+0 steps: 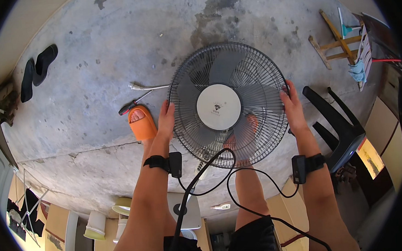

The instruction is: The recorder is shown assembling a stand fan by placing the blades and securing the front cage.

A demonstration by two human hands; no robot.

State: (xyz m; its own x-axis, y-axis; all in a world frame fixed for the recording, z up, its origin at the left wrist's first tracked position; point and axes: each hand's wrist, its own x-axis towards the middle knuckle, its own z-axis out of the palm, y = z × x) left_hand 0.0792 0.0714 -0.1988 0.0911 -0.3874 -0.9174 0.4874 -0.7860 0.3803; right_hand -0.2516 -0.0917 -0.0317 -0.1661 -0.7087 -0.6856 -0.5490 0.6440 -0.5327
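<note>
Between my two hands is an electric fan head (218, 107), with a dark wire cage, grey blades and a round pale cap at its centre. My left hand (165, 120) grips the cage's left rim, fingers partly hidden behind it. On the opposite rim, my right hand (293, 105) is closed round the wires. A white power plug (137, 87) on a pale cord lies on the floor left of the cage. Just below it rests a screwdriver (128, 107) with a dark and red handle, beside the orange slipper (142, 124) on my left foot.
A black plastic stool (342, 137) lies tipped at the right. Beyond it stands a wooden folding chair (341, 43). Black shoes (45, 64) lie far left. White buckets (95, 225) and a grey square panel (191, 218) are near my legs. Black cables (187, 195) hang between my forearms.
</note>
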